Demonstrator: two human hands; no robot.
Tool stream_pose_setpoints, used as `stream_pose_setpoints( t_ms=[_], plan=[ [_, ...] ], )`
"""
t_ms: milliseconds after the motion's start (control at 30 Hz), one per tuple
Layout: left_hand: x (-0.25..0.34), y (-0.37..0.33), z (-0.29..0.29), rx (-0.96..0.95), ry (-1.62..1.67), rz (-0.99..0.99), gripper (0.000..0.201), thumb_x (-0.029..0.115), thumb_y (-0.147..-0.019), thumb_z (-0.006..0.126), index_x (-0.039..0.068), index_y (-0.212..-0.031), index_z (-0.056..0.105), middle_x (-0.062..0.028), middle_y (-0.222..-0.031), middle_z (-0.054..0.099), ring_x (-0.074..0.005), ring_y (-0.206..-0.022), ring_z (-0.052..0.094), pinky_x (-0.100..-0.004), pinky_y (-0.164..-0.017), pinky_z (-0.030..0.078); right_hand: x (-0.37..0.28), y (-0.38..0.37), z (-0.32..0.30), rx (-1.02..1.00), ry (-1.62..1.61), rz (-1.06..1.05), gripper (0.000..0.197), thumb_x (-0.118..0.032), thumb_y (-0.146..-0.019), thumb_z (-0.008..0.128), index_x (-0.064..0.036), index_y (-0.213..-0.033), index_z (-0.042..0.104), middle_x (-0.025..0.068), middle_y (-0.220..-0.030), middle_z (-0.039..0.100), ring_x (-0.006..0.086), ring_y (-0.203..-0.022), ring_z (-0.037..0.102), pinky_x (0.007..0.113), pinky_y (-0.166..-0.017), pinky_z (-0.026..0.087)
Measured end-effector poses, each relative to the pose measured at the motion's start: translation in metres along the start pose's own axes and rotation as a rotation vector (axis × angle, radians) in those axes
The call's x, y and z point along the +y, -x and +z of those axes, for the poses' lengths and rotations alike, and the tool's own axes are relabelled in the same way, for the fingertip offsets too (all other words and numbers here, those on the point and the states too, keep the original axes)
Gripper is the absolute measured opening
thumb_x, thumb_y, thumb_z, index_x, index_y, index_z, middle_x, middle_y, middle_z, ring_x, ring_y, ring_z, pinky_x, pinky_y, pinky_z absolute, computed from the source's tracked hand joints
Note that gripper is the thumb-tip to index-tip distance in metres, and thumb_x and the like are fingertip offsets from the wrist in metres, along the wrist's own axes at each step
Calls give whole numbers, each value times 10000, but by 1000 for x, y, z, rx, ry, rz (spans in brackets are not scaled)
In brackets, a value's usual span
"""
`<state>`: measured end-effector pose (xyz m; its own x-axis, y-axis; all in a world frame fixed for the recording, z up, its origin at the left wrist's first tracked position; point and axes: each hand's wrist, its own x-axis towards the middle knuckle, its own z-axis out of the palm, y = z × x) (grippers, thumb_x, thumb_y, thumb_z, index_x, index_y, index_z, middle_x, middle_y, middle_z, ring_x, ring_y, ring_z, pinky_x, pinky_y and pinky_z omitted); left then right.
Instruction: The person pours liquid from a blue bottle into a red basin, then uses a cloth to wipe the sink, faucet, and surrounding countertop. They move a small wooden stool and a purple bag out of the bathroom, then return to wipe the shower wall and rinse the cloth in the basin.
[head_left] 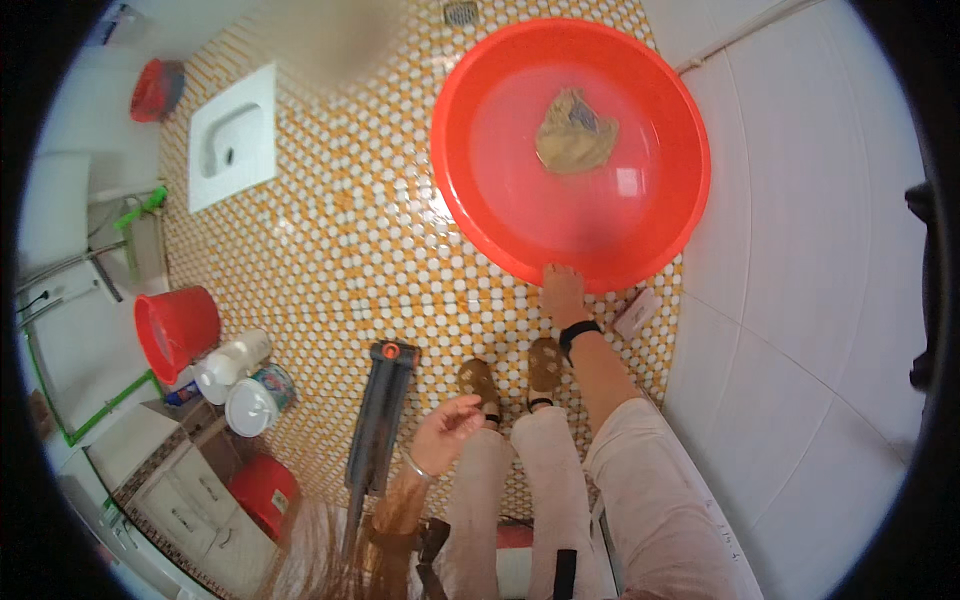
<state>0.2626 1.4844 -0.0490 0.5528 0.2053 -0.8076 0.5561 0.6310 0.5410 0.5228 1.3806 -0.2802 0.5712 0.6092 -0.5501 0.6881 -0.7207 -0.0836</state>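
Observation:
A large red basin point(690, 160) of cloudy water stands on the tiled floor in front of me. In its far part lies a wet, crumpled tan cloth point(575, 145) with a greyish patch. My right hand point(564, 292) reaches down to the basin's near rim, its fingers bent over the edge and away from the cloth. Near my left knee my left hand point(446, 436) hovers with nothing in it, fingers loosely curled and thumb apart. A bracelet circles that wrist.
Beside the basin's near right side is a small pinkish block-shaped thing point(635, 313). A grey flat-headed mop point(382, 415) lies left of my feet. Farther left are a squat toilet point(265, 120), a red bucket point(200, 315) and a white tub point(252, 408). A tiled wall point(770, 250) borders the right.

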Motion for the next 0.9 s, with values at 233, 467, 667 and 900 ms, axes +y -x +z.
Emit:
stream_pose_setpoints(
  t_ms=[233,467,667,900],
  plan=[
    [-13,-50,9,66,2,-46,313,64,-885,659,50,-1191,593,-57,-1055,645,-160,-969,621,-302,-820,520,-3,19,21,69,135,-137,259,-120,-806,645,-12,-1037,601,111,-871,627,266,-873,613,382,-747,502],
    [16,-51,18,84,29,-67,287,62,-886,654,60,-1169,608,-60,-987,665,-158,-882,638,-287,-741,525,0,12,-7,-259,-25,-161,308,-159,-897,568,-14,-1168,573,152,-1116,601,301,-1052,575,450,-856,482],
    [42,-47,14,176,27,-93,280,72,-895,645,32,-1169,603,-83,-949,675,-139,-801,633,-278,-705,529,66,60,-14,351,-263,431,436,-157,-875,617,-64,-1284,496,146,-1240,543,309,-1210,449,482,-985,391],
    [36,-67,28,162,47,-160,268,88,-891,656,34,-1149,605,-87,-931,674,-141,-773,641,-267,-667,535,145,62,21,18,-1890,1088,653,-255,-936,592,-108,-1479,261,115,-1455,352,327,-1269,388,446,-988,409]
  ],
)
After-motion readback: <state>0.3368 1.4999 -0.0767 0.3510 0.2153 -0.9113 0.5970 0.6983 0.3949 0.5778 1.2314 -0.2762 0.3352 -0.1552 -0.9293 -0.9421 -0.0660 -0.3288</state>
